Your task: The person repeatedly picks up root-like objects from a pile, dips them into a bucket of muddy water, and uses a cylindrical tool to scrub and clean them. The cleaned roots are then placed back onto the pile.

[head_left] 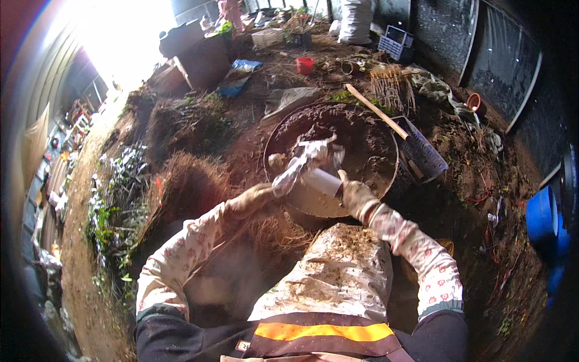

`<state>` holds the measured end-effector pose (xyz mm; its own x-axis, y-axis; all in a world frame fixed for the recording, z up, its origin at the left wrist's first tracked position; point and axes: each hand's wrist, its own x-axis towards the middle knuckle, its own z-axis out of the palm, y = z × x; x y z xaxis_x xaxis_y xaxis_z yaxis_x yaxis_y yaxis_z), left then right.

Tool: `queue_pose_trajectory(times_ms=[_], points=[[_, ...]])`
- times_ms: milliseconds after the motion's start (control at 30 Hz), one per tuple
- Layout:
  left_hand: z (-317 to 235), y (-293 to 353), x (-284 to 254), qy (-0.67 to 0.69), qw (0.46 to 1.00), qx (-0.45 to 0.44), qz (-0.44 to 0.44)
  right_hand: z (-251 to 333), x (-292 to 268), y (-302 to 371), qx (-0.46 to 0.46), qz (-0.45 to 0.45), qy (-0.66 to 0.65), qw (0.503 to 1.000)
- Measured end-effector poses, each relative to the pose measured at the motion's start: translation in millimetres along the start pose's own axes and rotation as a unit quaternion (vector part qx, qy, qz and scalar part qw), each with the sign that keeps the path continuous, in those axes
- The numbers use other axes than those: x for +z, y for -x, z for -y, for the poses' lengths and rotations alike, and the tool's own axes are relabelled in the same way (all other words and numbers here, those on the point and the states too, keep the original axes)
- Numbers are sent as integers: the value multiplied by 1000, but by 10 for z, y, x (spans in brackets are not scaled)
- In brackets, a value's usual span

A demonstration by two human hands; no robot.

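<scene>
Left hand: left of centre, fingers closed on the near end of a crinkled translucent plastic bag; the exact grip is blurred.

Right hand: just right of centre, wrapped round one end of a white cylinder, thumb uppermost. Hands apart; bag and cylinder close together, possibly touching, over the basin's lower half.

Round basin, large: centre of frame, dark lumpy mud heaped toward its upper part, smoother and paler below.

Adjacent: wooden handle slanting to a dark plastic crate, right of the basin; bundle of brown roots, left of centre; mud-stained white apron, lower centre.

Hazards, as judged: the bag, thin and seemingly slack, could slip into the mud if the left fingers loosen; a tilt or tear could shed any contents unevenly; wet fingers could let the cylinder drop; a forearm swung right could knock the handle.
</scene>
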<state>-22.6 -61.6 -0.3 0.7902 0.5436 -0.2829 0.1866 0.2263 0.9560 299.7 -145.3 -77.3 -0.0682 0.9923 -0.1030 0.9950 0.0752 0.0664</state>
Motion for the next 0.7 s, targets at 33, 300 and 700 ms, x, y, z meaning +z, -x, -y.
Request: queue_pose_trajectory(times_ms=[33,300,700], points=[[36,-57,-49,-27,999,40,-26,110,-151,170,-50,-23,-2,998],[-550,201,231,-743,654,115,-83,-398,-1354,314,-234,-271,-291,887],[-220,420,72,-555,815,30,-163,-259,-873,852,-186,-311,-263,894]])
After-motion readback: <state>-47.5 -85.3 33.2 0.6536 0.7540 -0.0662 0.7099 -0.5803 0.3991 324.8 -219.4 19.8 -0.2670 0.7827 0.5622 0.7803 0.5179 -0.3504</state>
